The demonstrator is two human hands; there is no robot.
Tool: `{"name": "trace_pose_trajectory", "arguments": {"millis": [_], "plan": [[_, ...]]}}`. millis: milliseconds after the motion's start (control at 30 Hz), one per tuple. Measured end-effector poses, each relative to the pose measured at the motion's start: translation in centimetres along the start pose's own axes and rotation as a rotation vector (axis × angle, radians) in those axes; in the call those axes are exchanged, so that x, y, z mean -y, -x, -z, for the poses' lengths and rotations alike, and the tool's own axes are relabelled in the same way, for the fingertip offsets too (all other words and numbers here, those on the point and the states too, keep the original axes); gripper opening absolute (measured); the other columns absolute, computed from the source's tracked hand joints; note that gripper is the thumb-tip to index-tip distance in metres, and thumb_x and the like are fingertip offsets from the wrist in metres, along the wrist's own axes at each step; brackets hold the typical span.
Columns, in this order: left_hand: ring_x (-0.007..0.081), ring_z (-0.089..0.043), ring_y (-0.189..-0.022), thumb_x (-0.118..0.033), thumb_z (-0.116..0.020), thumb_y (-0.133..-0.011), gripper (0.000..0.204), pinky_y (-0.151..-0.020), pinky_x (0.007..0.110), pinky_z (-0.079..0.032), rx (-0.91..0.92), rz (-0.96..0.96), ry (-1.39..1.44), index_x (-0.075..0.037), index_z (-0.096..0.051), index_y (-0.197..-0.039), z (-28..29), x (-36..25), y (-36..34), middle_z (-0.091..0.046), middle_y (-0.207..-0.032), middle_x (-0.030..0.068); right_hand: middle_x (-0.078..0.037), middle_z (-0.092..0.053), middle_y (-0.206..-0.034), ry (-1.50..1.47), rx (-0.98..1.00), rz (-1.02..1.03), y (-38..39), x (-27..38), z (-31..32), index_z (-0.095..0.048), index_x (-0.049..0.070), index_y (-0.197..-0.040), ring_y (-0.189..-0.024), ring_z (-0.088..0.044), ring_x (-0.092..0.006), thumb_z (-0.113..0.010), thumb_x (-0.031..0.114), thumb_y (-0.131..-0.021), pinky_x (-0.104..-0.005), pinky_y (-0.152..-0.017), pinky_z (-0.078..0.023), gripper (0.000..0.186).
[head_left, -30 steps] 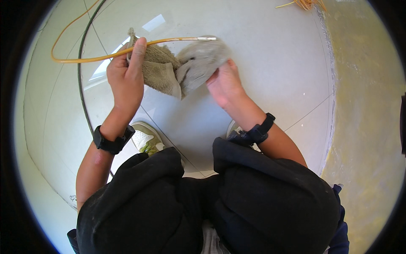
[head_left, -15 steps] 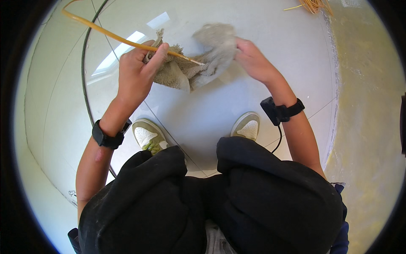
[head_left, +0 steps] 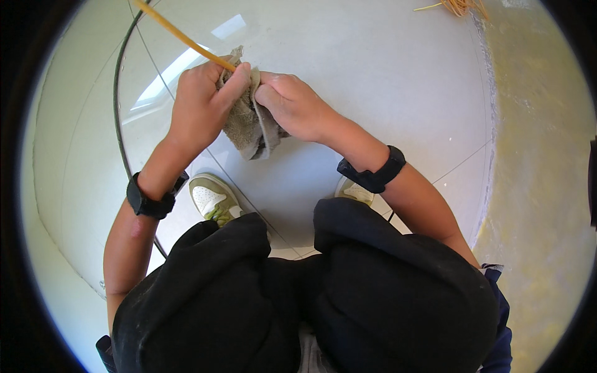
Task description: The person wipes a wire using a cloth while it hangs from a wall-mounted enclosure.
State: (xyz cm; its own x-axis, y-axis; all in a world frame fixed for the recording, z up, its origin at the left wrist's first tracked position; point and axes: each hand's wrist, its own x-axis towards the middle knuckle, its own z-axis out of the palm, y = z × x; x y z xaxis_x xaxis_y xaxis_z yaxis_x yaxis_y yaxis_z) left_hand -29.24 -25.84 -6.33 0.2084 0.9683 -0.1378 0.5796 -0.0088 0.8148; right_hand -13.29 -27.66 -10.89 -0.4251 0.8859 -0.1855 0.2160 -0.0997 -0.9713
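A grey-brown, dirty rag (head_left: 242, 127) hangs bunched between my hands, above the tiled floor. My left hand (head_left: 208, 93) is closed around an orange-yellow cable (head_left: 180, 36) and the upper left part of the rag. From that grip the cable runs up and left out of view. Close beside it, my right hand (head_left: 292, 102) is closed on the rag, its fingers folded round the cloth. The cable's end is hidden inside the rag and behind my right hand.
Below the rag are my two shoes (head_left: 214, 198) on glossy light tiles (head_left: 385, 81). A black cable (head_left: 117, 93) curves along the floor at the left. A coil of orange cable (head_left: 465, 6) lies at the far right, near a rough yellowish surface (head_left: 535, 137).
My right hand has moved left with its side of the rag, folding it over the cable's end beside my left hand. The left hand keeps its grip on cable and cloth.
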Motion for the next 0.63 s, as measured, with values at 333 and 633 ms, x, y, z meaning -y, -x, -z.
{"name": "trace_pose_trajectory", "arguments": {"millis": [333,633], "plan": [[0.0137,-0.037,-0.046,-0.023,-0.053,-0.087,0.038,-0.046,0.031,-0.036,0.037,0.014,0.017,0.007,-0.050,-0.064,0.5,0.4,-0.4,-0.041,-0.048,0.0101,-0.017,-0.058,-0.068,0.192,-0.027,-0.093,0.4,0.6,0.5,-0.055,0.004,-0.074,-0.068,-0.055,-0.0358,-0.038,0.024,-0.081,-0.0435,-0.063,-0.043,0.027],[0.0090,-0.040,-0.055,-0.023,-0.050,-0.090,0.032,-0.052,0.025,-0.037,0.077,0.153,0.005,0.002,-0.053,-0.071,2.1,1.4,-0.1,-0.048,-0.059,0.0016,-0.017,-0.058,-0.069,0.198,0.063,-0.202,3.2,-2.2,1.8,-0.061,0.001,-0.087,-0.061,-0.052,-0.0239,-0.040,0.022,-0.080,-0.0337,-0.061,-0.042,0.030]]}}
